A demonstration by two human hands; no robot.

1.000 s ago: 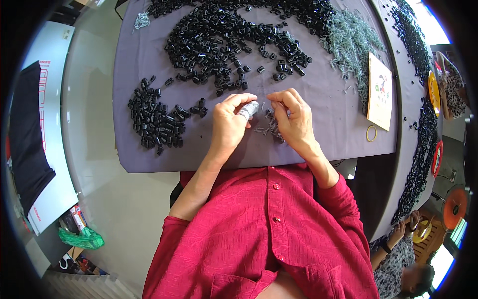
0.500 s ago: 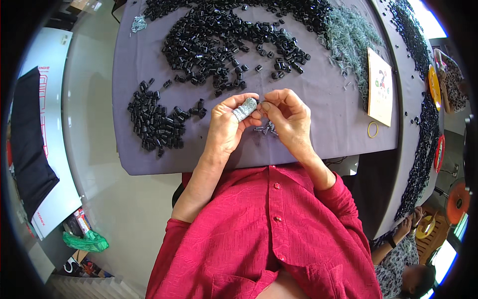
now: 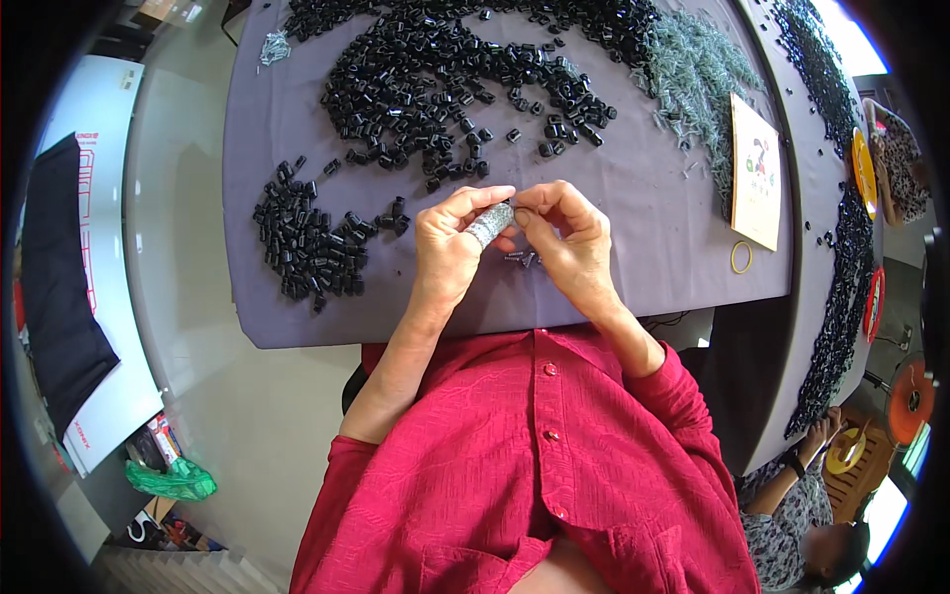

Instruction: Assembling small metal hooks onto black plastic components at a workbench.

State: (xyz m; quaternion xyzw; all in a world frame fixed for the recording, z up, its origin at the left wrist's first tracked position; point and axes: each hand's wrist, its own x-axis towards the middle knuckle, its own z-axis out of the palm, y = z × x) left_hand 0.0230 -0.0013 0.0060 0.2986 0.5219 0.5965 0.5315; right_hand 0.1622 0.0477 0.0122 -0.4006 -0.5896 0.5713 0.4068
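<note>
Both hands meet above the near edge of the grey bench (image 3: 297, 327). The left hand (image 3: 450, 243) pinches a small silvery bundle (image 3: 489, 225); the right hand (image 3: 569, 238) grips its other end, fingers closed. This looks like mid-assembly; fine fingertip alignment seems needed, with black parts (image 3: 307, 247) nearby.

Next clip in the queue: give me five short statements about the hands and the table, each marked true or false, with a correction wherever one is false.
1. The left hand and the right hand meet over the grey table. True.
2. Both hands pinch a small silvery bundle between them. True.
3. The yellow rubber band lies to the left of the left hand. False: it lies right of the right hand, below the tan card.
4. The small pile of black parts lies left of the left hand. True.
5. The person wears a blue shirt. False: the shirt is red.
</note>
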